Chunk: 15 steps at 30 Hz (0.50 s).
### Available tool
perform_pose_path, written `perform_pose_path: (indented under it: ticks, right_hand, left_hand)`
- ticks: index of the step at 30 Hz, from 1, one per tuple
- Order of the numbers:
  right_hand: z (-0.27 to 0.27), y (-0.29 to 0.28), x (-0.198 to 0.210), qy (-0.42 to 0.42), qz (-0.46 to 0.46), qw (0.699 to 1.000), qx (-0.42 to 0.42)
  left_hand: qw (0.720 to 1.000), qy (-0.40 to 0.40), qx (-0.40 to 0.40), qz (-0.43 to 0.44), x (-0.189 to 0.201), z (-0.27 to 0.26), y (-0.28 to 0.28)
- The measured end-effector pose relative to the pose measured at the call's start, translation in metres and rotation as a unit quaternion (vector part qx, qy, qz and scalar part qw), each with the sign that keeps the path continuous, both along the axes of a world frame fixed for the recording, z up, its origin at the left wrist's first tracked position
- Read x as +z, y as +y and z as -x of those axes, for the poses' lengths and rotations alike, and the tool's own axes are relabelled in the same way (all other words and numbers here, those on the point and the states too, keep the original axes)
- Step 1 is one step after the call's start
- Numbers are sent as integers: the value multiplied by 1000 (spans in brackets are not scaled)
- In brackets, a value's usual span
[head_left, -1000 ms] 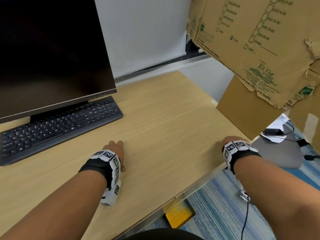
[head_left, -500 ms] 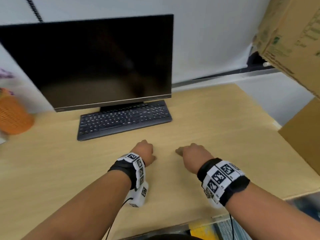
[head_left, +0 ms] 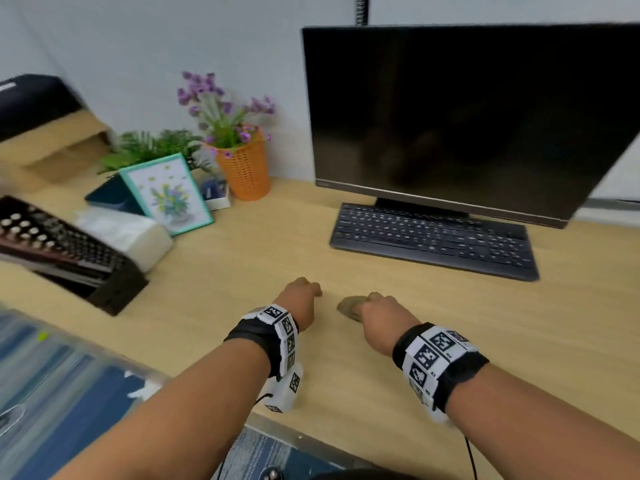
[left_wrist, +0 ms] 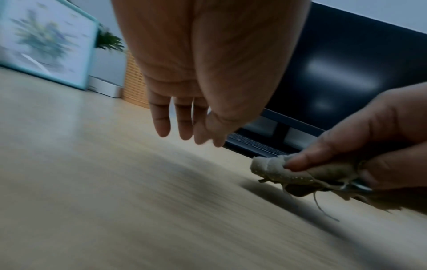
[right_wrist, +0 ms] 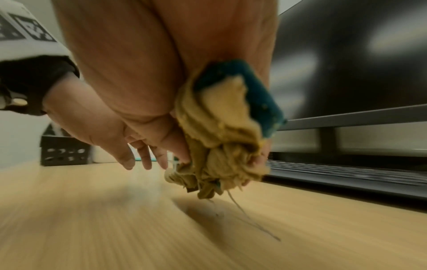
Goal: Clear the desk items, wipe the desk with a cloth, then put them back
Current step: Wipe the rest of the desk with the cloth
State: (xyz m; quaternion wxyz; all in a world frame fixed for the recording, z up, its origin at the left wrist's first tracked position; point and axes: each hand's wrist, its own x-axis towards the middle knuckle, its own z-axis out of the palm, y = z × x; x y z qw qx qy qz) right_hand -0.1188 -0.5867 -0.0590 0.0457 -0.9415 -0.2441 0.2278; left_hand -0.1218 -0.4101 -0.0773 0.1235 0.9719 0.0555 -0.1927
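Observation:
My right hand [head_left: 375,310] grips a crumpled tan cloth [head_left: 349,306] with a teal edge, holding it just above the wooden desk [head_left: 242,258] in front of the black keyboard [head_left: 433,240]. The bunched cloth [right_wrist: 221,138] fills the right wrist view, loose threads hanging down. My left hand [head_left: 303,294] hovers right beside it on the left, holding nothing. Its fingers [left_wrist: 182,120] hang loosely straight over the desk, apart from the cloth [left_wrist: 289,173].
A dark monitor [head_left: 467,116] stands behind the keyboard. At the back left are an orange flower pot [head_left: 244,168], a teal picture frame [head_left: 169,194], a green plant [head_left: 152,147], a tissue pack [head_left: 128,233] and a black organiser [head_left: 59,251]. The desk's near edge [head_left: 311,438] lies under my forearms.
The head view has swung left, bringing the left-side items into sight. My right hand has moved from the desk's right edge to beside my left hand; the cloth now shows in it.

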Motion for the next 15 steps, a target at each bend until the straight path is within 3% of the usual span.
perform_pose_path:
  ticks: [6, 15]
  right_hand:
    - [-4, 111, -11, 1, 14, 999, 40]
    - [-12, 233, -16, -10, -9, 999, 35]
  left_hand:
    - [1000, 3, 23, 1, -8, 18, 101]
    - [999, 13, 46, -24, -10, 17, 232]
